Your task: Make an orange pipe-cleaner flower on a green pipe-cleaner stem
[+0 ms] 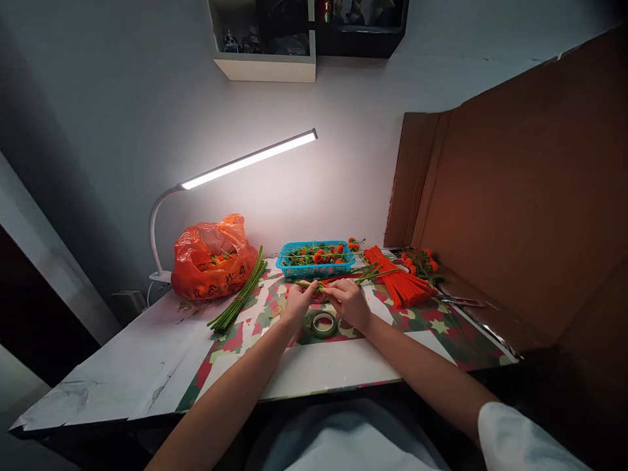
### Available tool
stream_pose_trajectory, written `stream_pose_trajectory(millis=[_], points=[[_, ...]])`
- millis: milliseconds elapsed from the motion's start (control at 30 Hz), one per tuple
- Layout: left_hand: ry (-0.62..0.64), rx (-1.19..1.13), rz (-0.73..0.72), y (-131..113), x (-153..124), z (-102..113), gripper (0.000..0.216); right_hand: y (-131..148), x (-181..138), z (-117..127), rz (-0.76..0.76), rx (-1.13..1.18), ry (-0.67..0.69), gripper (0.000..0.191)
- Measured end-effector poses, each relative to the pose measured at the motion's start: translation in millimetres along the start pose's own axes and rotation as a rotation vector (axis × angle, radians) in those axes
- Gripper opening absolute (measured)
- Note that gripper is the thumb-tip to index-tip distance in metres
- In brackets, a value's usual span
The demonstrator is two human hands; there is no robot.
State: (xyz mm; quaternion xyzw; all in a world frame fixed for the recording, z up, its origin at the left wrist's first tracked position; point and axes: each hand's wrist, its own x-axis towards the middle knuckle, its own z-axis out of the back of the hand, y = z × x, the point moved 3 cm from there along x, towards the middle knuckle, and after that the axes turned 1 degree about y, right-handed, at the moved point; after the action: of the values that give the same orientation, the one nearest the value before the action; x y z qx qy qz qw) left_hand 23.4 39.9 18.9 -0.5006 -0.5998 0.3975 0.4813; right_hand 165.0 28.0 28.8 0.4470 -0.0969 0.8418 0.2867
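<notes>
Over the middle of the table, my left hand [298, 302] and my right hand [349, 302] are close together, fingers pinched on a thin green stem [320, 286]. Part of it is hidden by the fingers. A roll of green tape [324, 325] lies on the table just below both hands. Behind them stands a blue basket [316, 269] holding orange flowers [318, 256] with green stems. To the right of my right hand lies a fanned bundle of orange strips [400, 284], with a few green stems [375, 273] beside it.
An orange plastic bag [210, 265] and a tied bundle of green stems [240, 297] sit on the left. More orange flowers [422, 261] and a pinkish-handled tool [466, 301] lie at right, near a tall cardboard panel [510, 190]. A lit lamp [250, 159] reaches over the table.
</notes>
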Motion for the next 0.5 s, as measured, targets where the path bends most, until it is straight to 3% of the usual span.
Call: stream_pose_trajectory(millis=[267, 500], points=[[-0.079, 0.113, -0.146, -7.9, -2.1, -1.0, 0.034, 3.6, 3.8, -2.8, 0.003, -0.073, -0.016, 0.020], [0.006, 0.030, -0.099, -6.9, -5.6, -4.5, 0.033, -0.2, 1.1, -3.2, -0.078, 0.083, -0.058, 0.020]])
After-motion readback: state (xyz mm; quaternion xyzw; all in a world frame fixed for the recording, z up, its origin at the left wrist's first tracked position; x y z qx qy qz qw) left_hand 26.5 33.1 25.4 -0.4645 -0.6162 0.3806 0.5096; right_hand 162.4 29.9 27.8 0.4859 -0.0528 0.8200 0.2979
